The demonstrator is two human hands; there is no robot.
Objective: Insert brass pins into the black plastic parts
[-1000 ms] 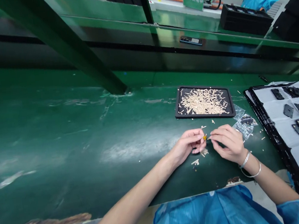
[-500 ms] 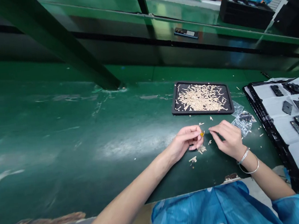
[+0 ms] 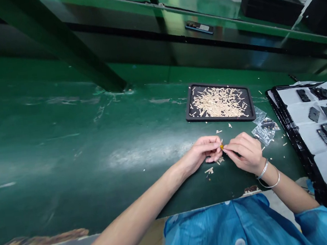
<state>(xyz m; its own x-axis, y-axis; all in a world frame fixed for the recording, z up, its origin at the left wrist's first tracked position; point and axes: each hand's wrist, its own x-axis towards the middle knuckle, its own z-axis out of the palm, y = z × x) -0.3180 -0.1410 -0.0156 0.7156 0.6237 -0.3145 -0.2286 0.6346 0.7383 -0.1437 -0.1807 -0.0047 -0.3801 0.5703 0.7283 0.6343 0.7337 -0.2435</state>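
Observation:
My left hand (image 3: 202, 154) and my right hand (image 3: 244, 152) meet fingertip to fingertip just above the green bench (image 3: 95, 145). Both are closed in a pinch on a tiny yellow-orange piece (image 3: 221, 146) held between them. Two thin bangles circle my right wrist. A few pale strips (image 3: 211, 169) lie on the bench under my hands. Beyond them sits a black tray (image 3: 189, 104) heaped with several more pale strips (image 3: 216, 102).
A clear plastic bag (image 3: 263, 129) lies right of my hands. At the right edge a large black tray (image 3: 295, 136) holds white sheets with several dark flat parts (image 3: 326, 132). A green post (image 3: 65, 47) slants down at the back. A phone (image 3: 199, 27) rests on the rear shelf.
My right hand drew a little away from the left half a second ago, then came back so the fingertips touch again at the yellow piece. The view has tipped downward.

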